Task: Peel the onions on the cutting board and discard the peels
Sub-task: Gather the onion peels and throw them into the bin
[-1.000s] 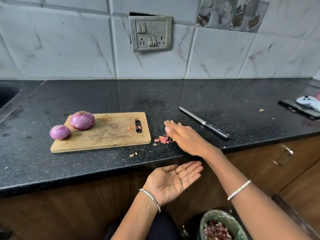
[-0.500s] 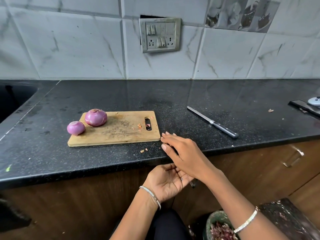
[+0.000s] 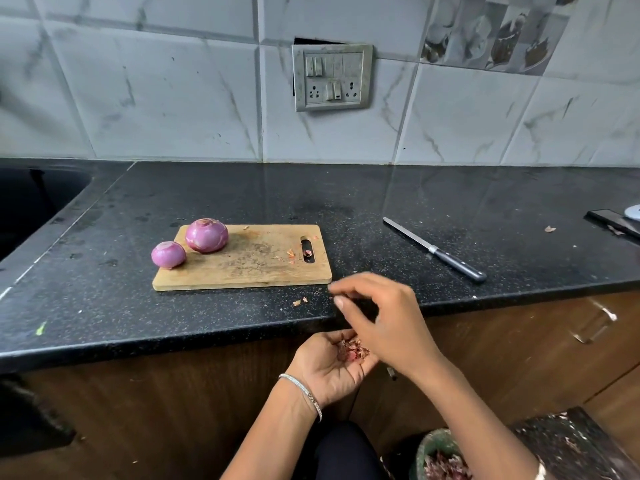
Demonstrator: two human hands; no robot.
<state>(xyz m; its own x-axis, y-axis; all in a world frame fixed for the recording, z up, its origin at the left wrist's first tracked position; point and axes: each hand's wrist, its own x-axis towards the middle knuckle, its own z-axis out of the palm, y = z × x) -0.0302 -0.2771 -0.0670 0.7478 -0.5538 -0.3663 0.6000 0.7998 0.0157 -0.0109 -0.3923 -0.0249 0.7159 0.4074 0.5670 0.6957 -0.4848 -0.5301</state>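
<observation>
Black speckled stone forms the counter, and on it, at about ten o'clock from the hands, lies a wooden cutting board. Two peeled purple onions sit at the board's nine-o'clock end: the larger onion on its far corner, the smaller onion just beside it at seven o'clock, overhanging the board's left edge. A few peel scraps lie near the board's handle slot, and two more crumbs rest on the counter between the board and the front edge.

The left hand is held palm up below the counter's front lip, its fingers gently cupped under a small heap of reddish onion peels. The right hand hovers just above it at one o'clock, over the counter edge, its fingers loosely bent; it is motion-blurred, so whether the fingertips pinch a scrap cannot be told.

A knife with a dark handle lies on the counter at two o'clock from the board, well apart from it. A green bin holding peels stands on the floor at five o'clock from the hands. A switch plate is set in the tiled wall at twelve o'clock.
</observation>
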